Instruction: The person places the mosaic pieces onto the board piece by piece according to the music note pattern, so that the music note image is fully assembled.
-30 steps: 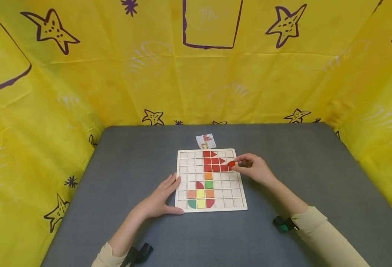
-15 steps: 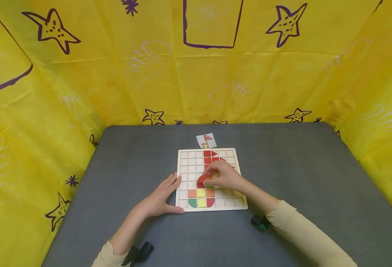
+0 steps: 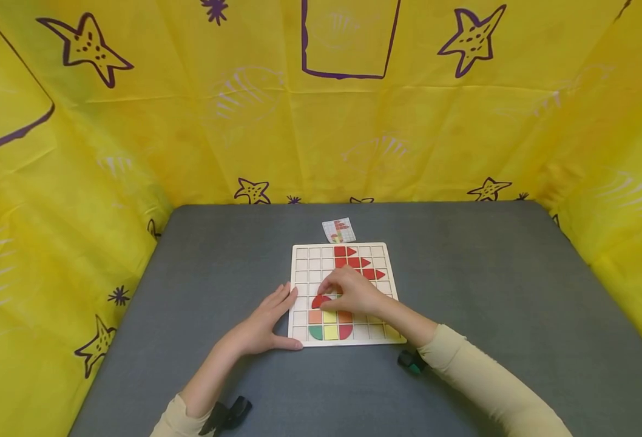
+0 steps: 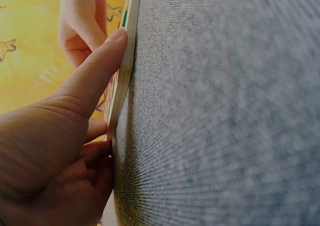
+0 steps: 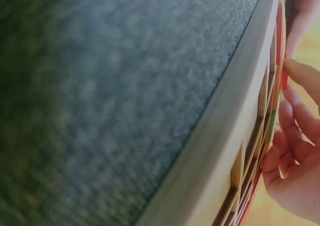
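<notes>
In the head view a wooden grid board (image 3: 372, 317) holds coloured tiles: red ones at the top, with orange, yellow and green among those below. My right hand (image 3: 354, 292) leans over its lower middle and pinches a red quarter-circle tile (image 3: 317, 302) at a cell left of another red one. The same red tile (image 5: 285, 80) shows at the fingertips in the right wrist view. With fingers and thumb spread, my left hand (image 3: 258, 325) rests against the board's left edge and near corner; its thumb (image 4: 102, 69) lies along the rim in the left wrist view. My right hand hides several cells.
A small printed card (image 3: 339, 230) with a coloured grid pattern lies just beyond the board. Dark grey cloth covers the table (image 3: 463, 261). Yellow patterned fabric (image 3: 321, 133) stands around the back and sides.
My right hand has moved left from the board's right edge to its lower middle, carrying the red quarter-circle tile. A pointed red tile now shows where it was. The left hand stays put.
</notes>
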`<state>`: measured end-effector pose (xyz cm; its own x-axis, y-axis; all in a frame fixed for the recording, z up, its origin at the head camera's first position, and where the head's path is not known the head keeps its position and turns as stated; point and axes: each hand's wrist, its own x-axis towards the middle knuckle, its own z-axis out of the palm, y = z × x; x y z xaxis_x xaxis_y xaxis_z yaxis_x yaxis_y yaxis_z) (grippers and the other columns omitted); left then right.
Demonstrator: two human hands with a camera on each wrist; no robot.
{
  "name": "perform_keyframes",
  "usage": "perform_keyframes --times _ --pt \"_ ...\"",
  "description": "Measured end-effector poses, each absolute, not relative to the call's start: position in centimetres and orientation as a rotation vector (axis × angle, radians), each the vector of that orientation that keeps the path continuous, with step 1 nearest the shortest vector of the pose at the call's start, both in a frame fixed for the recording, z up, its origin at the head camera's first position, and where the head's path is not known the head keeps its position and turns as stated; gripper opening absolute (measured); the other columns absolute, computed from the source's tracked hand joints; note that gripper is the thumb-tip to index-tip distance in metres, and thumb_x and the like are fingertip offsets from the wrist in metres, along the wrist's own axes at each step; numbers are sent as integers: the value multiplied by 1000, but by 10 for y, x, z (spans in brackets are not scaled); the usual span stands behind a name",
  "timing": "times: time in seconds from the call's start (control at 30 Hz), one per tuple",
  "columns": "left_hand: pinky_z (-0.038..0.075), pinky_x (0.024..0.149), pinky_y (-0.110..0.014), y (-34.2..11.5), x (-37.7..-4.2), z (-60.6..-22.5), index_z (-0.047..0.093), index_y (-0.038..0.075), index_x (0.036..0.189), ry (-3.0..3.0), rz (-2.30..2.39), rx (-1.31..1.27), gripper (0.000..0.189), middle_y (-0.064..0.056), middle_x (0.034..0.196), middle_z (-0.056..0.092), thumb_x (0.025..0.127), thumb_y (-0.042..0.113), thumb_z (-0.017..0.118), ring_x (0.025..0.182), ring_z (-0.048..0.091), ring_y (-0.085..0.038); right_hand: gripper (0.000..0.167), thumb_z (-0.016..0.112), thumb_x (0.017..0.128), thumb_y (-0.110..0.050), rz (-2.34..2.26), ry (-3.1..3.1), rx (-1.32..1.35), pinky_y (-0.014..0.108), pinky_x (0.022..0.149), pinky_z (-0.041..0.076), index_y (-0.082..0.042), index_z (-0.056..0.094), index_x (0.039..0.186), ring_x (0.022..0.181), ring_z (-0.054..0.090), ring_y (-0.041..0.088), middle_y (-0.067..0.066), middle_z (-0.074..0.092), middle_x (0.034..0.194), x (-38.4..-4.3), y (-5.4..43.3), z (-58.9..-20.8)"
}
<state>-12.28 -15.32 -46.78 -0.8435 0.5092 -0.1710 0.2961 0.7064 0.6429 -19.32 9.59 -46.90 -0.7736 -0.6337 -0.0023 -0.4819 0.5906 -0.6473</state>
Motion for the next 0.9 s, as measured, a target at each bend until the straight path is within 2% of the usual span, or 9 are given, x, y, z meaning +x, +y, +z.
perform_keyframes --times 0.3,0.57,0.73,0.9 --pt "22 111 -59 -154 -123 -468 25 3 154 2589 883 654 106 -18 161 13 75 45 82 147 8 -37 20 78 83 -29 -931 2576 -975 32 86 42 -20 74 101 92 50 9 -11 64 95 -192 92 -467" --pt "23 110 -60 -154 -123 -467 25 4 154 2585 882 640 106 -18 161 12 75 45 82 147 9 -37 13 73 88 -23 -909 2590 -1092 34 86 40 -19 75 100 90 51 11 -8 65 95 -189 92 -464" --pt "23 111 -58 -154 -122 -467 25 5 154 2590 874 631 106 -16 161 12 74 44 83 148 9 -36 11 72 89 -18 -912 2598 -1110 35 88 40 -18 74 100 93 52 12 -8 65 95 -189 95 -466" --pt "23 111 -58 -154 -122 -469 25 4 154 2596 878 639 106 -17 161 13 74 43 83 148 9 -36 13 71 90 -21 -973 2617 -1053 33 87 41 -20 74 102 94 52 10 -11 66 98 -187 103 -466"
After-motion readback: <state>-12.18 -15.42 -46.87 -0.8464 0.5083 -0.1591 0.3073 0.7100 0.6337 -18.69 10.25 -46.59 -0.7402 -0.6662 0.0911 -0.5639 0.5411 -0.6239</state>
